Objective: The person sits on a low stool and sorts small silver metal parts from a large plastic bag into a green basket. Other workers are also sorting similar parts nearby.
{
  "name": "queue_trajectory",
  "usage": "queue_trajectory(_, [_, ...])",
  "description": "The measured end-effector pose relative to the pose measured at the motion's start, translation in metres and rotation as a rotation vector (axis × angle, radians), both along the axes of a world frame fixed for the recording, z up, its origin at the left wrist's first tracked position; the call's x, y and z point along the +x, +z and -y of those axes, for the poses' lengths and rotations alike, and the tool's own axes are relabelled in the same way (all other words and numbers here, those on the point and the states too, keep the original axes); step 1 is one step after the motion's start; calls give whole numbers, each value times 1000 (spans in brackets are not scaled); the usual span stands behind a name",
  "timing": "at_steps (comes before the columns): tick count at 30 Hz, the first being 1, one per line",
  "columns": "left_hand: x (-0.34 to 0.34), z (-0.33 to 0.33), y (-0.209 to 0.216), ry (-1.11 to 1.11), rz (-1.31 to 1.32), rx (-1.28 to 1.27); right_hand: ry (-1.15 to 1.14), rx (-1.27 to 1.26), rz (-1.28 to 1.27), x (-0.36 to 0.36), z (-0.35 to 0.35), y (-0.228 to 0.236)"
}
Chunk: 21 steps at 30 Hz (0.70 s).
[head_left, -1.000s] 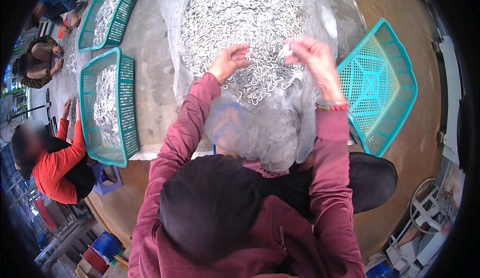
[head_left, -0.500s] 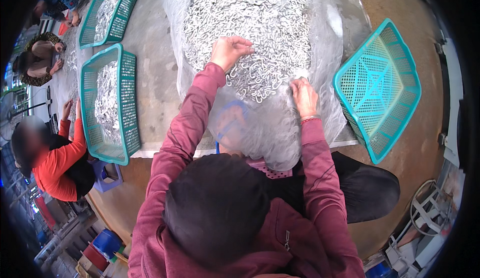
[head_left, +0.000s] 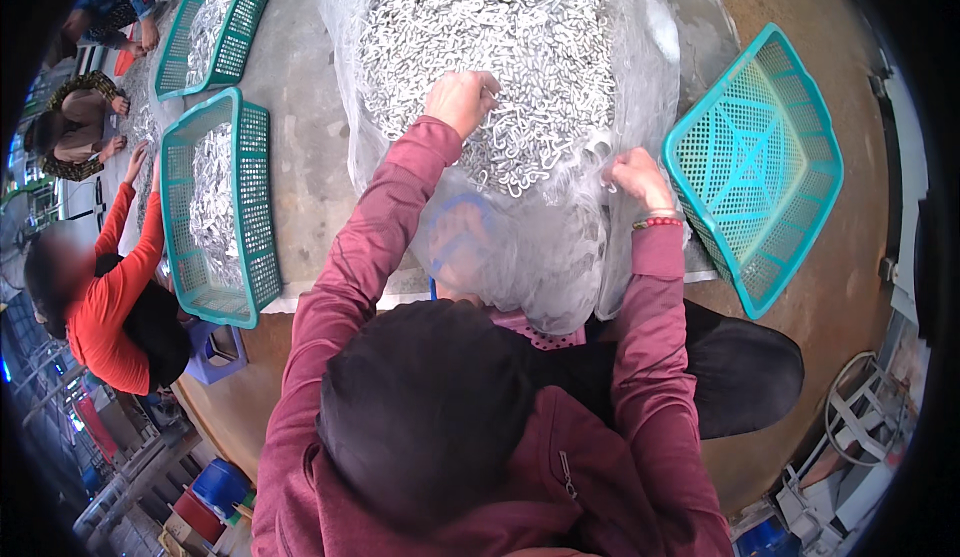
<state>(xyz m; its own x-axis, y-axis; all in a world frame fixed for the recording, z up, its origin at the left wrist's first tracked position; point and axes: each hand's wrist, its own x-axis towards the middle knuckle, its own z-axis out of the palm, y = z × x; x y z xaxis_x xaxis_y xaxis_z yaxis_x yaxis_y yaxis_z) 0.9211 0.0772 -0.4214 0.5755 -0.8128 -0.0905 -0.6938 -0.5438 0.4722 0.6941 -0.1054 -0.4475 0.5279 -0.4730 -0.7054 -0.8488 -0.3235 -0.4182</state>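
A wide heap of small silvery-white curved hooks (head_left: 490, 27) lies on sheer white netting (head_left: 645, 67). Above the near part of this heap, my left hand (head_left: 463, 102) has its fingers curled together; whatever they may hold is hidden. At the right edge of the hooks, my right hand (head_left: 640, 175) is closed in a pinch beside the gathered netting. A small pale bit shows at its fingertips, too small to name. The bunched netting spills over the near edge toward my lap, and a blue curved shape shows through it.
An aqua plastic basket (head_left: 760, 172) stands tilted at my right. At the left, two green baskets (head_left: 257, 217) hold similar silvery pieces. A person in an orange top (head_left: 115, 307) sits beyond them near a purple stool (head_left: 215, 352); other people work farther up on the left.
My right hand has moved right, away from the hooks. My left hand has shifted slightly right, its fingers more curled. The person in orange has reached farther forward.
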Motion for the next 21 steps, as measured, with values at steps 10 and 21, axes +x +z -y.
queue_trajectory(10, [-57, 0, -51, -406, -265, -106, 109, -349, -4, 2, -13, 3])
queue_trajectory(21, [-70, -3, -61, -265, -307, -156, 60, -27, 175, -41, 25, 47])
